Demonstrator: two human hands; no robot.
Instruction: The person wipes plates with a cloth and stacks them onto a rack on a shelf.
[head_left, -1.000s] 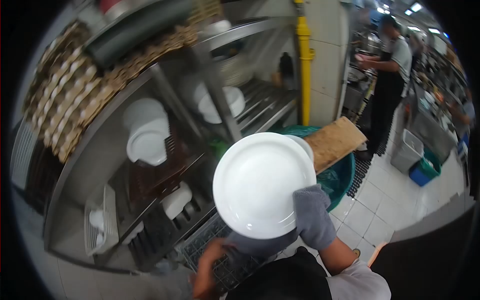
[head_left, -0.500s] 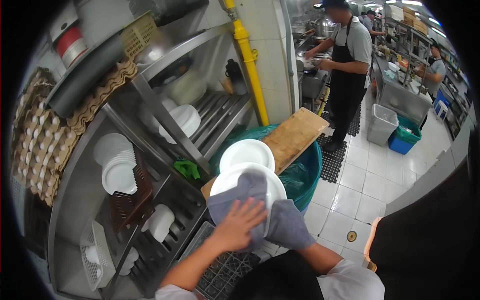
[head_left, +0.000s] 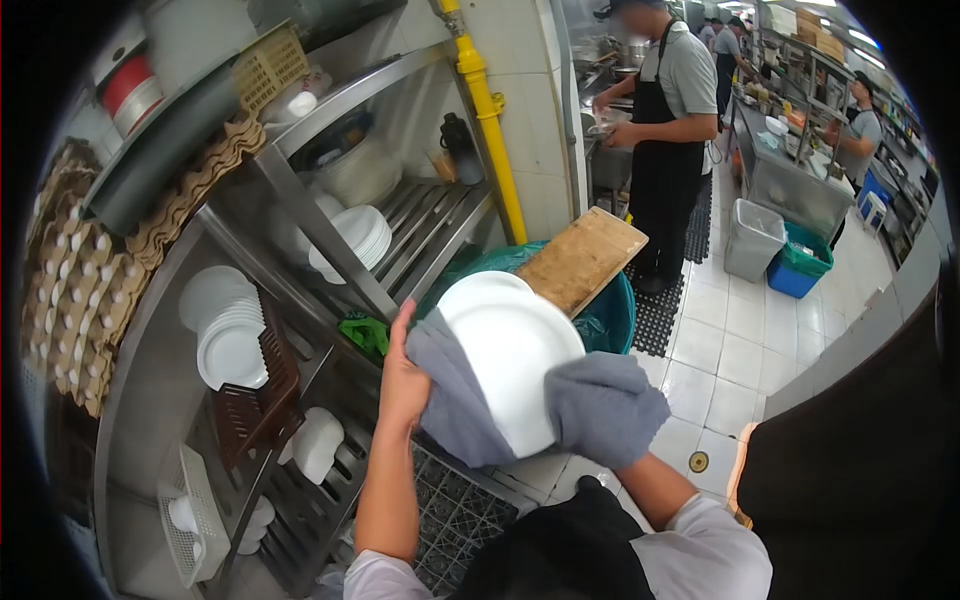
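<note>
A white plate point(head_left: 515, 360) is tilted up in front of me between my two hands. A grey cloth point(head_left: 450, 390) wraps its left and right edges. My left hand point(head_left: 402, 385) presses the cloth against the left rim, its fingers partly hidden. My right hand is hidden under the cloth's other end point(head_left: 605, 405), which covers the plate's right edge. Just behind is a second white plate point(head_left: 484, 282), mostly covered by the first. Beyond them a wooden board point(head_left: 582, 262) lies across a green bin point(head_left: 622, 325) lined with a bag.
Metal shelving point(head_left: 375, 290) on the left carries stacked plates point(head_left: 362, 240), a brown rack of plates point(head_left: 255, 395) and white bowls point(head_left: 318, 445). Egg trays point(head_left: 85, 300) stand at far left. A glass crate point(head_left: 455, 520) is below. A co-worker in a black apron point(head_left: 665, 190) stands ahead.
My left hand has moved from the plate's face to its left edge, taking the cloth there and baring the middle. The plate is tilted up more towards me.
</note>
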